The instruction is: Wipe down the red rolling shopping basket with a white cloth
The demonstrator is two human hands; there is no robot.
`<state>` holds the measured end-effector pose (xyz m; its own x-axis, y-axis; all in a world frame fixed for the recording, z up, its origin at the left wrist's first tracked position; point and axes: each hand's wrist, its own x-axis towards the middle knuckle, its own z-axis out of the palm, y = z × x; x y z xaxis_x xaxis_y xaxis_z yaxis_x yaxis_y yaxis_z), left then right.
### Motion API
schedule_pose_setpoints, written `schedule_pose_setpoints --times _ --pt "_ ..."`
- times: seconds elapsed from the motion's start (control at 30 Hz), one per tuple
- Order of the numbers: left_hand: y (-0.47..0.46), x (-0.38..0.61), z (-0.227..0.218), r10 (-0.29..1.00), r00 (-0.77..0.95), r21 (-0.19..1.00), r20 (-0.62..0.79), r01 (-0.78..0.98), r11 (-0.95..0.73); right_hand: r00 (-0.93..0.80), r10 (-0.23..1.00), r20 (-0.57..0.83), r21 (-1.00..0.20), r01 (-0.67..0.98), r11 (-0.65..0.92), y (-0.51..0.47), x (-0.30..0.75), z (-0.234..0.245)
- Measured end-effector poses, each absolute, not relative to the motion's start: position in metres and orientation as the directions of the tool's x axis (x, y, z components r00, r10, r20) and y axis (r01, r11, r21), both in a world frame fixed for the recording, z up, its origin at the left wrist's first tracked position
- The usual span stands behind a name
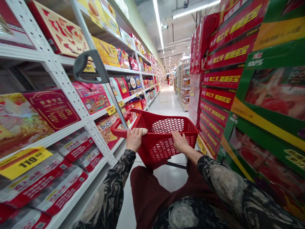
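A red plastic shopping basket (166, 125) on wheels stands in the aisle just in front of me, with nothing visible inside. Its grey telescopic pull handle (89, 65) rises up to the left. My left hand (133, 139) is closed on the basket's near left rim, with a small pale cloth or tissue (143, 130) under the fingers. My right hand (179, 142) rests on the near rim, fingers curled over the edge. Both sleeves are dark with a pale swirling pattern.
White shelving (71, 95) on the left carries red and yellow gift boxes and yellow price tags (22, 161). Stacks of red drink cartons (221, 92) and green cartons (269, 105) rise at the right. A tiled aisle (166, 101) runs ahead between them.
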<state>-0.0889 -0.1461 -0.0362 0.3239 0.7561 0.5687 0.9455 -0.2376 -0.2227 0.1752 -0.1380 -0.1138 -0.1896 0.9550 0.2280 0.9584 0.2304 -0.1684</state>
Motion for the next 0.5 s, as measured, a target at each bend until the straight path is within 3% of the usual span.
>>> schedule_pose_setpoints --times 0.2,0.37,0.5 --pt "-0.137 -0.065 -0.033 0.820 0.335 -0.232 0.465 0.940 -0.252 -0.187 0.954 0.234 -0.145 0.964 0.225 -0.136 0.179 -0.110" --pt "-0.140 -0.055 -0.035 0.804 0.327 -0.206 0.496 0.944 -0.257 -0.177 0.958 0.224 -0.123 0.970 0.208 -0.135 0.189 -0.106" --pt "-0.139 -0.043 -0.039 0.792 0.341 -0.174 0.506 0.940 -0.293 -0.057 0.980 0.190 -0.133 0.988 0.084 -0.132 0.184 -0.098"
